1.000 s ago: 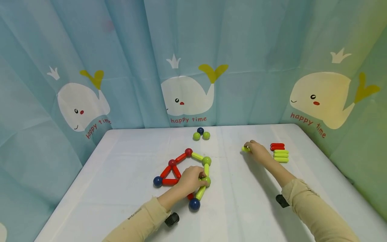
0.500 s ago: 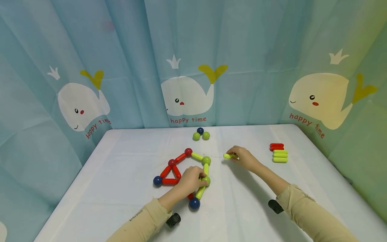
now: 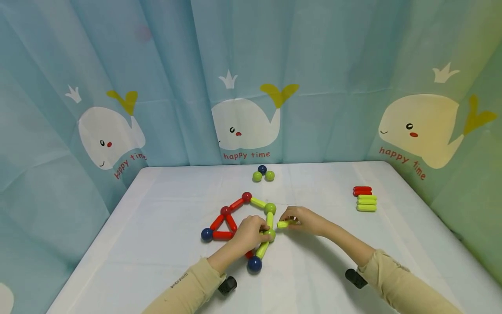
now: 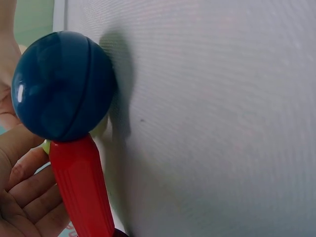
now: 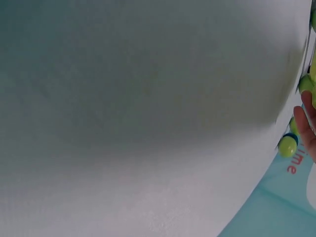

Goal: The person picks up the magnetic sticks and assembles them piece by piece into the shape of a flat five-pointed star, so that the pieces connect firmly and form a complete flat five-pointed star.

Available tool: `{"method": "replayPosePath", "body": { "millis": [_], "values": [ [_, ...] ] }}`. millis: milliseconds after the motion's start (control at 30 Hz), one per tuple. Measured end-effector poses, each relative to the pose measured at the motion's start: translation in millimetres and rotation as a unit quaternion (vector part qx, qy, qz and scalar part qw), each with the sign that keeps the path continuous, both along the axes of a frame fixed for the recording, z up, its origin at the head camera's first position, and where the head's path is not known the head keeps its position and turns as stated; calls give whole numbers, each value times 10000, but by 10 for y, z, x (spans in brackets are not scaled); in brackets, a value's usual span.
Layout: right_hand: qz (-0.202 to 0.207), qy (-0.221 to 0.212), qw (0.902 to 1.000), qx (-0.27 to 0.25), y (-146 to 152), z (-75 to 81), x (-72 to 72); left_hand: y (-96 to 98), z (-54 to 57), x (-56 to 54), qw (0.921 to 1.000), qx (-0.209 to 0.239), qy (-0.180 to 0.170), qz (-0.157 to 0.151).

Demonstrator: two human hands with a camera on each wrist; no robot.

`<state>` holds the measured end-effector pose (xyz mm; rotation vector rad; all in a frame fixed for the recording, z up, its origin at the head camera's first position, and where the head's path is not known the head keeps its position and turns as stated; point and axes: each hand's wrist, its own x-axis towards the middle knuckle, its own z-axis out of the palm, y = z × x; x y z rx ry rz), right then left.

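A flat frame of red and yellow-green magnetic rods joined by balls lies mid-table. My left hand [image 3: 247, 235] reaches over it and pinches the green ball [image 3: 271, 236] on its right side, hiding part of the frame. Just right of that ball, my right hand [image 3: 307, 220] holds a yellow-green magnetic rod [image 3: 283, 224] between thumb and fingers, one end pointing left at the frame. The left wrist view has a blue ball [image 4: 64, 86] and a red rod [image 4: 81, 187] close up, with left fingers behind them. Only the fingertips of the right hand [image 5: 308, 129] enter the right wrist view.
Behind the frame sit a dark blue ball [image 3: 262, 169] and two green balls [image 3: 269, 175]. At the right lie red rods [image 3: 362, 191] and several yellow-green rods [image 3: 366, 203] in a stack. A whale-print curtain [image 3: 329, 126] hangs behind the white table [image 3: 164, 192].
My right hand has carried the yellow-green rod leftward and nearer to me, from beside the rod stack to the frame's right side. My left hand stays on the green ball.
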<state>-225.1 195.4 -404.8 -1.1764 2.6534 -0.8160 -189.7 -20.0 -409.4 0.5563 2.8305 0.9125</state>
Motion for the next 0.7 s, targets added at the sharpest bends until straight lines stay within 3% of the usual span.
{"method": "replayPosePath", "body": {
  "millis": [233,333,500,700],
  "values": [
    [159,-174,9997,71,-32,-4,31,2,2,5,10000,-16,-35,7],
    [90,33,9999,91,-34,-19,21,5,9,8,10000,-7,-44,-3],
    [-502,558,9972,16,-57,-34,-36,5,16,8,10000,-4,-22,-9],
    [-1197,509,9914,-160,-141,-50,-117,3,23,12,10000,32,-83,32]
  ]
}}
